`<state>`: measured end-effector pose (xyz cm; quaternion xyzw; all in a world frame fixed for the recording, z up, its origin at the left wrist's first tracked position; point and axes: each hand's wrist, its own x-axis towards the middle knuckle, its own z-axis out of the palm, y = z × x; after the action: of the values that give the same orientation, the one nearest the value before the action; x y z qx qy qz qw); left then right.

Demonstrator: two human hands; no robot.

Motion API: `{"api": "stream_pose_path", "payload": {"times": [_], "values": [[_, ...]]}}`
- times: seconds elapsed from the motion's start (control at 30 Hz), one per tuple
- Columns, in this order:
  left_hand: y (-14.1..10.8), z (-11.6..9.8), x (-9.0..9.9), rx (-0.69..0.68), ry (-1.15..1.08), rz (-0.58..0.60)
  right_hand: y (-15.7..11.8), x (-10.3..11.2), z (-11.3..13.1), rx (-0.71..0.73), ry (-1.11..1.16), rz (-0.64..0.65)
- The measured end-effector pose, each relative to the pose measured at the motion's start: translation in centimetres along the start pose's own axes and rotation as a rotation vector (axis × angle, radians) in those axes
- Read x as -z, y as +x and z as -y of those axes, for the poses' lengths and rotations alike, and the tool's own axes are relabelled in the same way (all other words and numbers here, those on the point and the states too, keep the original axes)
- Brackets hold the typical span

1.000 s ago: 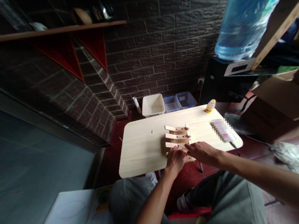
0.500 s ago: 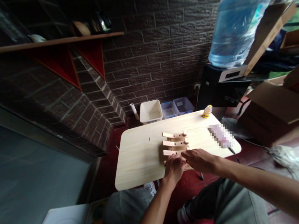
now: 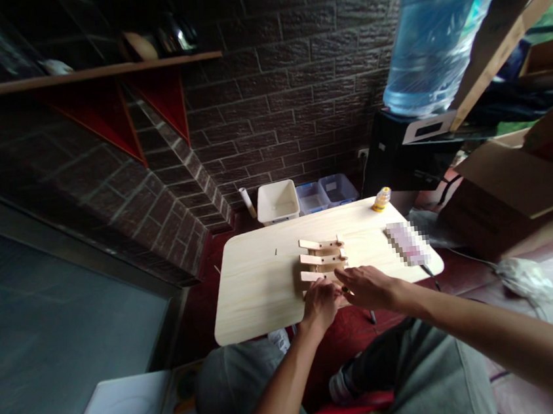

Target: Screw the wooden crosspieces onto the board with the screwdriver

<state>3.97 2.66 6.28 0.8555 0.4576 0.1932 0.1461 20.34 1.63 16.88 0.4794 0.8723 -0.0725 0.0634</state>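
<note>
Light, even pressure suits the left hand [image 3: 320, 306] and right hand [image 3: 372, 286] at the wooden frame [image 3: 312, 259]; whether their fingers grip, I cannot tell.

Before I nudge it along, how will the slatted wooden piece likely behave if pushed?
The slatted wooden piece is probably stiff, as its slats look solid and unbent by their own weight. It may slide, since the tabletop looks smooth. Pressing the slats' left ends might tip it: they jut past the wood beneath.
</note>
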Motion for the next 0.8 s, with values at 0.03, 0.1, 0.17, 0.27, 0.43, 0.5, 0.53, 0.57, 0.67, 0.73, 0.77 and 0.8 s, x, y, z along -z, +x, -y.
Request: {"api": "stream_pose_path", "payload": {"times": [0.03,0.1,0.17,0.27,0.43,0.5,0.53,0.57,0.67,0.73,0.77,0.8], "values": [[0.1,0.0,0.0,0.006,-0.008,0.005,-0.1,0.1,0.0,0.021,-0.005,0.007],[0.1,0.0,0.1,0.011,-0.014,0.007,-0.1,0.2,-0.2,0.057,-0.018,0.019],[0.1,0.1,0.1,-0.004,-0.014,0.004,0.0,0.4,-0.3,0.079,-0.020,0.034],[0.1,0.3,0.2,-0.034,-0.014,0.022,0.3,0.5,-0.5,0.094,-0.005,0.059],[-0.2,0.7,-0.1,-0.038,-0.017,0.001,0.8,0.3,-0.4,0.032,0.018,0.074],[-0.4,0.8,-0.4,-0.050,-0.016,-0.023,0.7,0.1,-0.4,0.005,0.015,0.070],[-0.4,0.8,-0.5,-0.055,-0.016,-0.034,0.6,0.0,-0.4,-0.002,0.009,0.067],[-0.5,0.8,-0.6,-0.056,-0.016,-0.042,0.5,0.0,-0.4,-0.006,0.003,0.063],[-0.5,0.6,-0.5,-0.031,-0.015,-0.050,0.1,-0.1,-0.5,-0.010,-0.006,0.046],[-0.4,0.3,-0.3,-0.013,-0.022,-0.032,-0.2,-0.1,-0.4,0.008,-0.001,0.030],[-0.3,0.2,-0.1,-0.010,-0.025,-0.020,-0.2,-0.1,-0.4,0.022,0.002,0.023],[-0.2,0.1,0.0,-0.010,-0.027,-0.010,-0.3,-0.1,-0.3,0.043,0.005,0.017]]}}
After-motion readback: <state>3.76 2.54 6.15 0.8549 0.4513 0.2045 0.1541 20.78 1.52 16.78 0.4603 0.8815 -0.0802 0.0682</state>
